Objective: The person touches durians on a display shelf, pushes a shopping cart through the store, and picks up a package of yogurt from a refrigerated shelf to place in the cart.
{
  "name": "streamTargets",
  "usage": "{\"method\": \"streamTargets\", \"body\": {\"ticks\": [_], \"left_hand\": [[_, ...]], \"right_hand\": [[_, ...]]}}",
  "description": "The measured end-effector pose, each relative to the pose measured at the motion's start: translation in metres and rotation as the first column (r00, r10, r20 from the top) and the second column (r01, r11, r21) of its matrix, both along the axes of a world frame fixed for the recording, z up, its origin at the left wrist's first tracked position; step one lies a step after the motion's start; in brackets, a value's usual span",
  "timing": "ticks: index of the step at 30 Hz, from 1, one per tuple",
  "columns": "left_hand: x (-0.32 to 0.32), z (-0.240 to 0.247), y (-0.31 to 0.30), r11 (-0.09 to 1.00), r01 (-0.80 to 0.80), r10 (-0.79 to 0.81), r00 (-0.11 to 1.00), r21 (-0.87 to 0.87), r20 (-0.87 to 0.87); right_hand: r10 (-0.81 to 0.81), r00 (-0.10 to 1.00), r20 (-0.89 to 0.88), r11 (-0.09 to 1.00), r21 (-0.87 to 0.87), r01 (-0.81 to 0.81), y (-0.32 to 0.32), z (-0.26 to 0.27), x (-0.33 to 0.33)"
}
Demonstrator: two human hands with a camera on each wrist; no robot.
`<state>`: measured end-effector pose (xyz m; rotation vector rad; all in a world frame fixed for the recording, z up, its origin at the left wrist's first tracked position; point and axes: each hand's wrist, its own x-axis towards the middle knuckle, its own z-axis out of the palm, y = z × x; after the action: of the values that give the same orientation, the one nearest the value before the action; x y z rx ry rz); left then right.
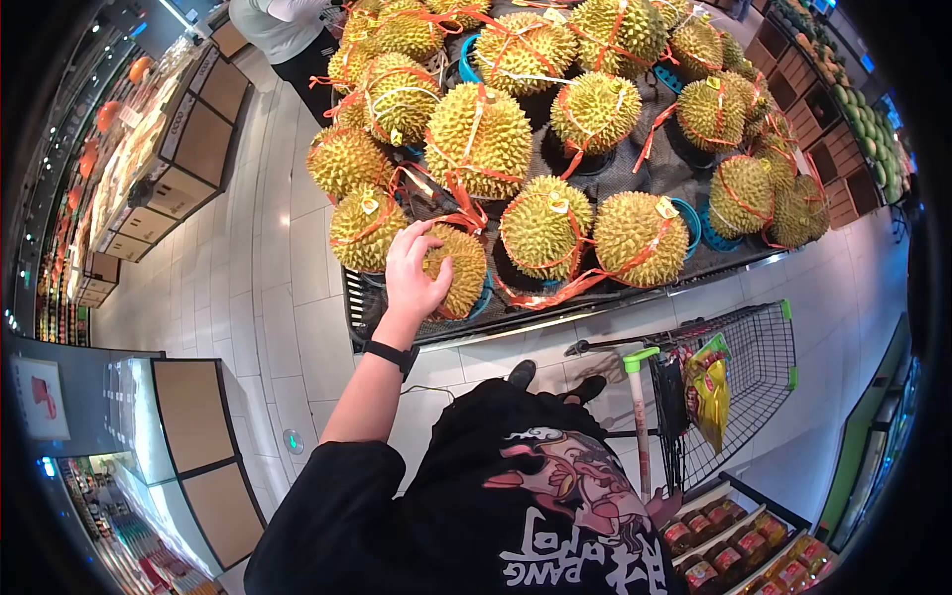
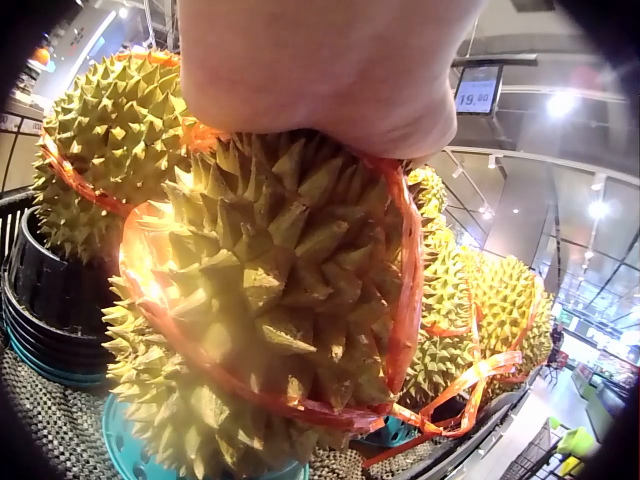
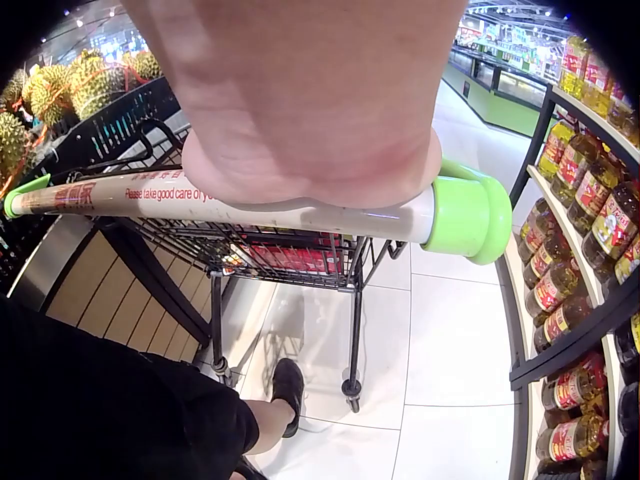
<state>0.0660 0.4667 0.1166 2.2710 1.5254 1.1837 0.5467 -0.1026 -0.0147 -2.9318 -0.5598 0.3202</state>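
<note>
My left hand (image 1: 412,273) is at a durian (image 1: 459,273) on the near left corner of the display, its fingers and thumb spread in a loose curve over the spiny top. Up close in the left wrist view, orange-red plastic ribbon (image 2: 405,300) wraps this durian (image 2: 270,290), which sits in a teal basket (image 2: 125,440). The heel of my right hand (image 3: 310,175) rests on the white shopping cart handle (image 3: 120,197), near its green end cap (image 3: 470,215); its fingers are hidden.
Several ribbon-tied durians (image 1: 479,139) fill the dark-covered display (image 1: 645,177). The shopping cart (image 1: 739,377) holds a yellow packet (image 1: 706,387). A shelf (image 3: 535,300) of bottles (image 3: 575,440) stands close on the right. Another person (image 1: 283,40) is beyond the display's far left.
</note>
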Motion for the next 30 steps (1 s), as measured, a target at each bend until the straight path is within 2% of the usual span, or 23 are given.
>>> {"method": "streamTargets", "body": {"ticks": [8,12,14,17,19,24,28,30], "left_hand": [[-0.003,0.002,0.000,1.000,0.000,0.000,0.999,-0.019,-0.036],[0.011,0.032,-0.006,0.999,-0.040,0.041,0.994,0.012,-0.103],[0.025,0.049,-0.007,0.999,-0.008,0.012,0.995,0.041,-0.098],[0.057,0.066,-0.005,0.988,0.127,-0.126,0.992,0.086,-0.013],[0.083,0.063,-0.002,0.987,0.158,-0.159,0.987,0.039,0.035],[0.131,0.036,0.021,0.984,0.159,-0.158,0.987,-0.077,0.019],[0.159,0.011,0.036,0.985,0.115,-0.118,0.993,-0.127,-0.010],[0.171,0.001,0.041,0.991,0.035,-0.038,0.999,-0.132,-0.016]], "right_hand": [[0.029,0.999,0.041,0.999,-0.018,-0.028,-0.011,-0.014,0.004],[0.039,0.998,0.052,0.999,0.006,-0.039,-0.007,-0.009,0.001],[0.036,0.998,0.042,0.999,0.001,-0.036,-0.005,-0.006,0.001],[-0.020,1.000,0.007,1.000,0.000,0.020,0.000,-0.003,-0.001],[-0.017,0.996,0.087,0.997,0.071,0.011,-0.004,-0.010,-0.004],[-0.006,0.998,0.065,0.998,0.056,0.003,-0.005,-0.008,-0.003],[0.006,0.998,0.055,0.998,0.064,-0.010,-0.007,-0.011,-0.003],[-0.012,0.998,0.065,0.996,0.085,0.006,-0.007,-0.012,-0.005]]}}
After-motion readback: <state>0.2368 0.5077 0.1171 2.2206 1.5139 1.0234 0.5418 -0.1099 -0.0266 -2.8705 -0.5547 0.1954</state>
